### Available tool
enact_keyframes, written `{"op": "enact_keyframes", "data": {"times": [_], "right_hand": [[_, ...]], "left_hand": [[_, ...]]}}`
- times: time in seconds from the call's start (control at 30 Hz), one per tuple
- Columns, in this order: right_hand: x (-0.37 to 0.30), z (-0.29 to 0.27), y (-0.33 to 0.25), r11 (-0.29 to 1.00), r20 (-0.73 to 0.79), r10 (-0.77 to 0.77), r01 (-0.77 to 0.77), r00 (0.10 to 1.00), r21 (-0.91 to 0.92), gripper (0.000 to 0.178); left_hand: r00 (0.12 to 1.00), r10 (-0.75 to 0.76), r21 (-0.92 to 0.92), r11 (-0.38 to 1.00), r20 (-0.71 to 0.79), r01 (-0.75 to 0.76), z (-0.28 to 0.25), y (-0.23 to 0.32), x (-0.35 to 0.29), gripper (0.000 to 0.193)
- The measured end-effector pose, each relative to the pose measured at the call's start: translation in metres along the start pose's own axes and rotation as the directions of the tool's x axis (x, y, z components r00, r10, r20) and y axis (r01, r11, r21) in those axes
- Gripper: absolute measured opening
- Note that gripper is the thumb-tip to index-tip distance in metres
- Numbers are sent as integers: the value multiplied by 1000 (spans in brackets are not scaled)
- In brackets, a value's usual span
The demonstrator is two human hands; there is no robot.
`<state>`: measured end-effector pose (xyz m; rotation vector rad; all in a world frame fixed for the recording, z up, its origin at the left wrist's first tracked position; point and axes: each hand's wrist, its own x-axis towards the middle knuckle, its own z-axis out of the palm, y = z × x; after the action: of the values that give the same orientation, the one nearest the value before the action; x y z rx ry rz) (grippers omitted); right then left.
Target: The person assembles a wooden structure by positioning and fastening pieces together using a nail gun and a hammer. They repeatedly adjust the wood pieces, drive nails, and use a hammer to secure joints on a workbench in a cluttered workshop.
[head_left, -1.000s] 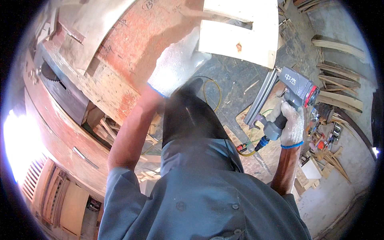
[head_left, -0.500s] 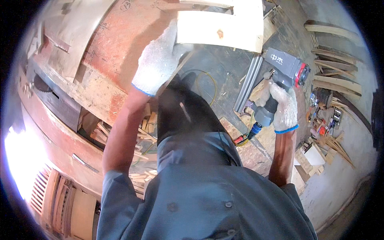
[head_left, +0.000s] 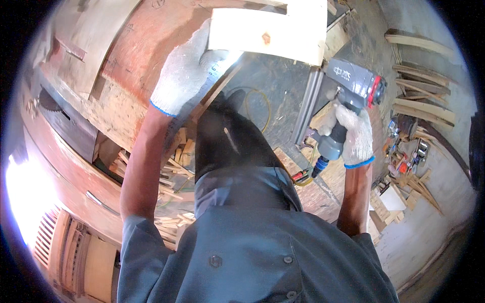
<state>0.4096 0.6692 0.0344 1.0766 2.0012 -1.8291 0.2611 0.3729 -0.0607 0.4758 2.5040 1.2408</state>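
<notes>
A pale wooden piece (head_left: 290,36) with a knot and a slot-like gap reaches past the top of the view. My left hand (head_left: 183,76), in a white knit glove with blue cuff, is closed on its left end; the fingertips are partly hidden. My right hand (head_left: 357,132), gloved alike, wraps round the handle of a dark grey pneumatic nail gun (head_left: 348,76) with a red ring at its head. The nail gun's long magazine slants down to the left. Its front end is at the wood's lower right corner; I cannot tell whether they touch.
A reddish workbench (head_left: 146,43) spreads at upper left, with a circular saw blade (head_left: 50,101) at its left. Wood scraps (head_left: 177,164) lie below the bench. Curved wooden strips (head_left: 424,76) rest at right. A yellow hose (head_left: 265,108) loops near the middle.
The wooden piece and both hands have shifted slightly left in the view. The nail gun has moved along with my right hand and turned a little. Both grips stay the same.
</notes>
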Motion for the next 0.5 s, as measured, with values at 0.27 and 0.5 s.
{"op": "enact_keyframes", "data": {"times": [0.27, 0.5], "right_hand": [[-35, -24, -21, 943, -95, -151, 115, 984, -311, 45], [-47, 10, -60, 944, 23, -44, 49, 999, -327, 56]], "left_hand": [[1000, 13, 30, 999, -13, -12, 3, -21, -2, 69], [999, -17, 26, 1000, 34, 16, 6, -30, 0, 76]]}}
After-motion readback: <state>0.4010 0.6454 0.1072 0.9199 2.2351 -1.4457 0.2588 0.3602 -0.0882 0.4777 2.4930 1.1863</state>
